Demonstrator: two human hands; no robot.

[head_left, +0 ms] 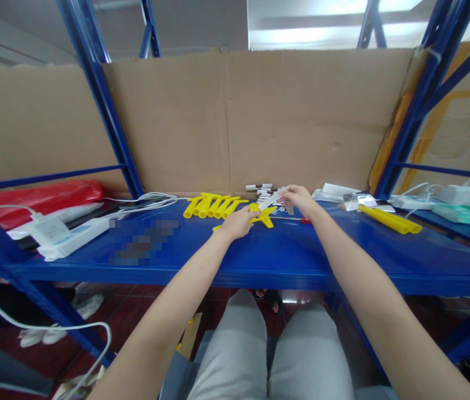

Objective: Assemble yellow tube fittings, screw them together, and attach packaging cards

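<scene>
My left hand (238, 223) is closed on a yellow plastic part (265, 218) with several short arms, just above the blue shelf. Between the fingers of my right hand (299, 199) is a small whitish, partly clear strip (273, 199), its lower end over the yellow part. I cannot tell whether the two touch. Behind them lie several small white and dark cylinders (259, 187). A thin screwdriver with a red handle (305, 220) lies below my right hand. Several yellow tubes (210, 205) form a row left of my hands.
The blue metal shelf (260, 261) has a cardboard panel (280, 122) along its back. A white power strip (72, 238) with cables and a red bag (47, 200) lie on the left. Two yellow tubes (390, 220) and a clear plastic packet (359, 200) lie on the right.
</scene>
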